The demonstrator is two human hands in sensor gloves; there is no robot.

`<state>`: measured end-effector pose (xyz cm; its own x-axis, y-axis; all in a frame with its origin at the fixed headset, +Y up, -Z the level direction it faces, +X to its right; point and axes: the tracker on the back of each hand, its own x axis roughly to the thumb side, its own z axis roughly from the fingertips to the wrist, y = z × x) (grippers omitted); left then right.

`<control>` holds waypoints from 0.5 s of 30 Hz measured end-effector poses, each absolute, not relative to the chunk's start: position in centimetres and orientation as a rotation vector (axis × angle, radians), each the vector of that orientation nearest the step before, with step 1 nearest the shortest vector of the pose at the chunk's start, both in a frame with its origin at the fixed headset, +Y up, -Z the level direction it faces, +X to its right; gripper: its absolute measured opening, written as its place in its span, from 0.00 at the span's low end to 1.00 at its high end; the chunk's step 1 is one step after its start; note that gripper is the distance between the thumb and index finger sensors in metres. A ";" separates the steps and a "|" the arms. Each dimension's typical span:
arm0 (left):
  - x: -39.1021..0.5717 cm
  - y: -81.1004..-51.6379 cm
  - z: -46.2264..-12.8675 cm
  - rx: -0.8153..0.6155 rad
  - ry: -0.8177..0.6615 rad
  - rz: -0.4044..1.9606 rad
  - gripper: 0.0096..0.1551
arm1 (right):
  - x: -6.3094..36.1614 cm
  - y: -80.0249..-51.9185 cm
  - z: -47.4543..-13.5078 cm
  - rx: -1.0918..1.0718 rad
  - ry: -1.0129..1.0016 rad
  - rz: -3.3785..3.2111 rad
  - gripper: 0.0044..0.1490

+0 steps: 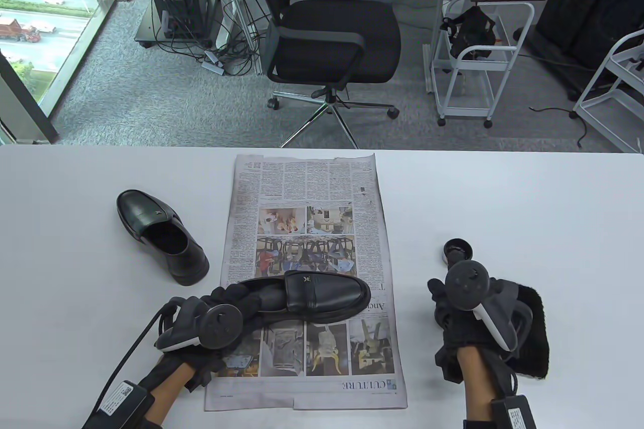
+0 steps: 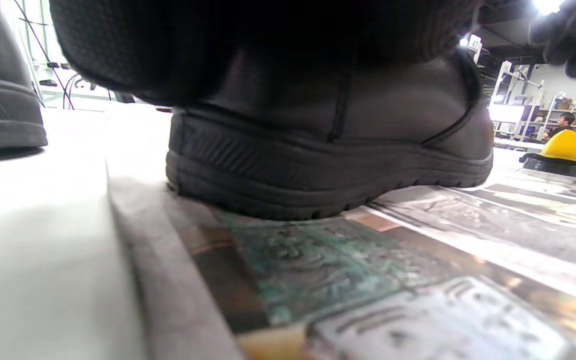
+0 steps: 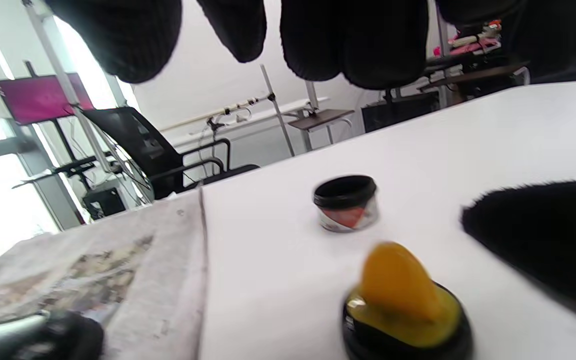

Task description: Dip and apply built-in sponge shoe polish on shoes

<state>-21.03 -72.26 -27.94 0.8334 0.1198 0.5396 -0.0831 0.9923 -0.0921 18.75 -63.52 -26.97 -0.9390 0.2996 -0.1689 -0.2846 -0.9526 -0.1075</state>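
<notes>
You've got one newspaper sheet point(image 1: 307, 228) spread mid-table, two black loafers, one black fuzzy cloth point(image 1: 533, 328), one polish tin point(image 3: 346, 202) and one lid with a yellow sponge point(image 3: 403, 305).

Biggest thing is the paper; its far edge reaches toward the table's point(image 1: 503, 197) 12 o'clock rim, with bare white tabletop at 3 and 9 o'clock.

One loafer point(image 1: 322, 298) lies across the paper's near half, toe toward 3 o'clock, sole flat on the print. Your left hand point(image 1: 221, 313) is pushed into its heel opening, fingers hidden inside, so you can't tell the grip. The spare loafer point(image 1: 161, 235) sits off the paper at 10 o'clock, well apart.

Your right hand point(image 1: 468, 318) hovers near the cloth, fingers hanging loose, holding nothing. The sponge lid sits just below it, open tin beyond at 12 o'clock.
</notes>
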 end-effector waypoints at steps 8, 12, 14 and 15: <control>-21.3 -71.3 -27.9 -0.096 -0.621 0.098 0.32 | 15.3 -67.0 -25.5 -0.079 -0.121 2.810 0.51; -21.2 -70.7 -27.6 0.084 -0.595 0.047 0.22 | 16.3 -69.2 -25.8 -0.090 0.027 2.780 0.50; -21.0 -70.2 -27.4 0.154 -0.597 0.046 0.22 | 16.8 -69.4 -25.6 -0.104 -0.026 2.773 0.49; -21.0 -69.9 -27.3 0.184 -0.590 0.046 0.22 | 16.9 -69.3 -25.6 -0.108 -0.022 2.767 0.49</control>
<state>-21.03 -69.86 -27.30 0.8305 -0.0095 0.5569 -0.0955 0.9826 0.1591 16.95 -69.34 -25.55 -0.9286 0.3639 -0.0725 -0.3627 -0.9314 -0.0295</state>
